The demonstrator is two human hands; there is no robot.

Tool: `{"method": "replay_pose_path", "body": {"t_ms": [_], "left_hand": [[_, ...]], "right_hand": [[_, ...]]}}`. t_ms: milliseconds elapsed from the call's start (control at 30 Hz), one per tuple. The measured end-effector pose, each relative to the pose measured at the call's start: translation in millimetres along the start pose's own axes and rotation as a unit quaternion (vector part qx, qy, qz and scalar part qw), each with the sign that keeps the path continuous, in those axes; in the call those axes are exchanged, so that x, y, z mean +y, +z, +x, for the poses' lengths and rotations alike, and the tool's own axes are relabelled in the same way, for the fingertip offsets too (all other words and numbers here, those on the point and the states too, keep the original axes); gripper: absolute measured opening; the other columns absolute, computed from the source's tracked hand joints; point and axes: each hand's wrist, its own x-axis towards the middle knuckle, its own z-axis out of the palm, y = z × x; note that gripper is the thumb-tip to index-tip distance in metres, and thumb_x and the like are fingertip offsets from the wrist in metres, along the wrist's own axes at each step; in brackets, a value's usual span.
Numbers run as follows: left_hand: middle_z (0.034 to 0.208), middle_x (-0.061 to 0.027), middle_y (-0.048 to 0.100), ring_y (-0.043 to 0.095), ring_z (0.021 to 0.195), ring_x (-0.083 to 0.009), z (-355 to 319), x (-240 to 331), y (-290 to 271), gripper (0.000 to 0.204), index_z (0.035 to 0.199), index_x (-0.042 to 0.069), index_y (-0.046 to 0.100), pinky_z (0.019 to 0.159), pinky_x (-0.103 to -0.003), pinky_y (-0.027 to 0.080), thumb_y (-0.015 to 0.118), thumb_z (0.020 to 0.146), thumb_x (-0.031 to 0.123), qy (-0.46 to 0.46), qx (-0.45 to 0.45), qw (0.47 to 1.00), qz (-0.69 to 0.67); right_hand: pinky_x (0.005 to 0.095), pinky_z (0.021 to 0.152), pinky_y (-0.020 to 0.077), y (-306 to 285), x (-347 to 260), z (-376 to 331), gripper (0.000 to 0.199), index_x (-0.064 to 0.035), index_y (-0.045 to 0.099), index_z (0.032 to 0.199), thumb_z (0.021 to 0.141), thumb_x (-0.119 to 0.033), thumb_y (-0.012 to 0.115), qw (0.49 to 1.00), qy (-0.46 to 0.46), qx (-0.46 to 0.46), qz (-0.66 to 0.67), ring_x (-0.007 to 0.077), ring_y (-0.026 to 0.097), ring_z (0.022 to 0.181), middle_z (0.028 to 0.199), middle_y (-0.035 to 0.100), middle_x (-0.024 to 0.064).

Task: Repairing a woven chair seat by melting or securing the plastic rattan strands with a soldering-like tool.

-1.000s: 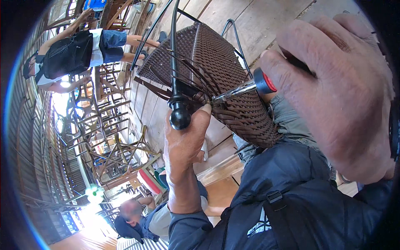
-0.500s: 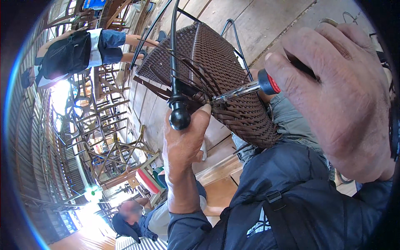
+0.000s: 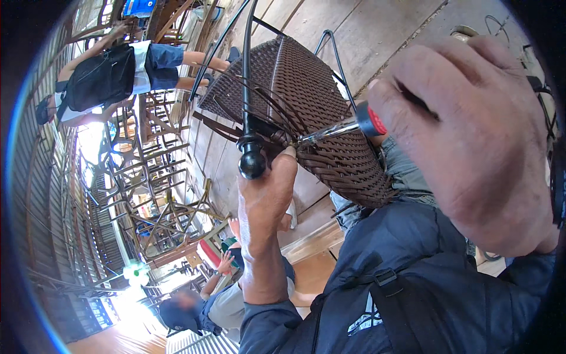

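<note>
One stack of bare metal chair frames (image 3: 153, 194) fills the left of the view; too tangled to count. One woven brown chair seat (image 3: 318, 118) on a black frame sits tipped at centre, over plank floor. Two other people: one standing upper left (image 3: 112, 74), one crouched below (image 3: 218, 301). Right hand (image 3: 471, 135) is closed around one screwdriver (image 3: 348, 127), tip in the weave. Left hand (image 3: 265, 200) pinches the weave edge beside one black round foot cap (image 3: 252, 164).
</note>
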Motion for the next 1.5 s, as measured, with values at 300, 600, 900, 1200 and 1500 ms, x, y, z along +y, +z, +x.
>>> {"method": "replay_pose_path", "body": {"t_ms": [300, 600, 900, 1200, 1500], "left_hand": [[0.083, -0.0034, 0.059, 0.052, 0.077, -0.0122, 3, -15, 2, 0.021, 0.097, 0.0, 0.057, 0.071, -0.028, 0.043, 0.054, 0.077, 0.007, 0.074, 0.054, 0.996, 0.018], [0.09, -0.0056, 0.06, 0.053, 0.08, -0.0137, 4, -5, 14, 0.027, 0.103, -0.002, 0.055, 0.076, -0.027, 0.042, 0.053, 0.078, 0.008, 0.073, 0.038, 0.997, -0.005], [0.092, -0.0063, 0.06, 0.052, 0.082, -0.0142, 1, 0, 15, 0.028, 0.103, -0.003, 0.055, 0.077, -0.029, 0.042, 0.054, 0.077, 0.008, 0.035, 0.036, 0.998, -0.037], [0.09, -0.006, 0.059, 0.052, 0.081, -0.015, -1, 2, 14, 0.027, 0.102, -0.002, 0.055, 0.077, -0.03, 0.042, 0.052, 0.077, 0.009, 0.046, 0.035, 0.998, 0.005], [0.092, -0.0062, 0.06, 0.053, 0.083, -0.0138, 0, -5, 7, 0.031, 0.107, -0.001, 0.056, 0.079, -0.029, 0.042, 0.06, 0.081, 0.016, -0.018, 0.035, 0.997, -0.061]], "right_hand": [[0.0345, 0.076, 0.0441, 17, 36, -31, 0.035, -0.0018, 0.057, 0.11, 0.075, -0.001, 0.064, 1.0, -0.002, 0.013, 0.028, 0.0274, 0.057, 0.088, 0.097, 0.057, 0.0139], [0.0306, 0.07, 0.0459, 51, 54, -77, 0.025, -0.0012, 0.061, 0.102, 0.079, -0.011, 0.065, 0.93, 0.195, -0.052, 0.308, 0.0251, 0.059, 0.079, 0.09, 0.06, 0.0129], [0.03, 0.07, 0.0452, 72, 58, -98, 0.024, -0.0014, 0.062, 0.101, 0.079, -0.01, 0.064, 0.892, 0.26, -0.075, 0.363, 0.023, 0.058, 0.077, 0.086, 0.059, 0.0117], [0.0294, 0.069, 0.0445, 77, 61, -103, 0.024, -0.0012, 0.062, 0.102, 0.079, -0.01, 0.064, 0.883, 0.27, -0.08, 0.376, 0.0214, 0.057, 0.077, 0.085, 0.059, 0.0111], [0.0295, 0.069, 0.0444, 80, 61, -105, 0.024, -0.0004, 0.062, 0.1, 0.079, -0.011, 0.064, 0.88, 0.276, -0.061, 0.381, 0.0211, 0.057, 0.076, 0.083, 0.058, 0.0109]]}}
